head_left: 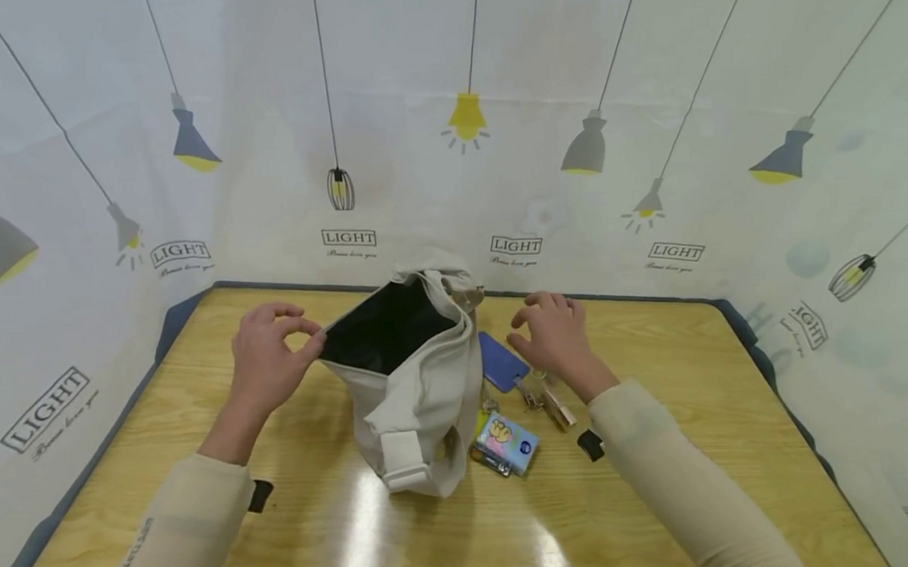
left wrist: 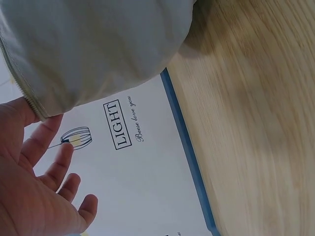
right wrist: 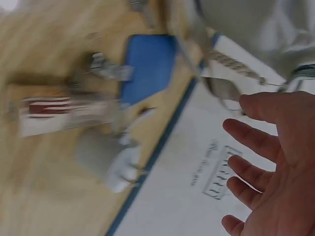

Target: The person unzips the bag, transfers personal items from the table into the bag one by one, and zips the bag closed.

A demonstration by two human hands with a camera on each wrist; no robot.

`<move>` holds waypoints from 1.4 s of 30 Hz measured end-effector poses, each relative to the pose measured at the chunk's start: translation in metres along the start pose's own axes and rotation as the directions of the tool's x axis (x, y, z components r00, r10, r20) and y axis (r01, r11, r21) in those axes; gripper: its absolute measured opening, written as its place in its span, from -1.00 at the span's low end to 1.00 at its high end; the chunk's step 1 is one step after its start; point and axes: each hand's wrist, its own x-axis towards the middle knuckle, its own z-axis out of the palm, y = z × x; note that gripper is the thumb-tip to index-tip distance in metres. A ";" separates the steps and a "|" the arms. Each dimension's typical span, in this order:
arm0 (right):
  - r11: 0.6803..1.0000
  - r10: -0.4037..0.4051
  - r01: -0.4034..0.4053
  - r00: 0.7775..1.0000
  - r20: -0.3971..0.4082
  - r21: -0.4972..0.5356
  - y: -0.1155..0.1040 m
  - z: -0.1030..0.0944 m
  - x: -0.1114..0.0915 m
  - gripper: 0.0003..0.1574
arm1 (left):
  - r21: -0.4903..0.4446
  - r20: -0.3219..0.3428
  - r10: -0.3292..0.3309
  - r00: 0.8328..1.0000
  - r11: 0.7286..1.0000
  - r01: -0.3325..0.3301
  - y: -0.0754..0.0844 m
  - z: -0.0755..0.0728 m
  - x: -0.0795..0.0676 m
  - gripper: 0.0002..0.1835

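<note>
A light beige fabric bag [head_left: 438,384] stands on the wooden table with its zipped mouth spread, showing a dark lining [head_left: 388,323]. My left hand [head_left: 272,356] pinches the left corner of that mouth; thumb and index finger meet at the zipper end [left wrist: 37,108] in the left wrist view, the other fingers spread. To the right of the bag, my right hand [head_left: 557,334] hovers with loosely bent fingers and holds nothing. Below it lie a blue card holder [head_left: 502,362] with a metal clip and a slim tube [head_left: 558,409].
A tissue pack [head_left: 510,440] with a cartoon print lies against the bag's right side. In the right wrist view, a white plug [right wrist: 110,160] with metal prongs sits beside the card holder. Printed white sheeting [head_left: 421,193] rises behind the table's blue edge [head_left: 612,296].
</note>
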 end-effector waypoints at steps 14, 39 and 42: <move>0.982 0.061 -0.031 0.986 0.157 -0.187 0.015 0.054 -0.022 -0.28 | -0.001 0.002 0.005 1.000 1.000 -0.005 -0.001 0.004 0.000 -0.84; 0.985 0.142 -0.123 0.976 0.163 -0.118 0.014 0.056 -0.012 -0.35 | -0.002 0.002 -0.035 0.999 0.999 0.035 -0.002 0.004 -0.003 -0.83; 0.987 0.146 -0.132 0.974 0.175 -0.091 0.014 0.051 -0.011 -0.44 | -0.008 -0.002 -0.032 0.999 0.999 0.032 -0.001 0.004 -0.004 -0.83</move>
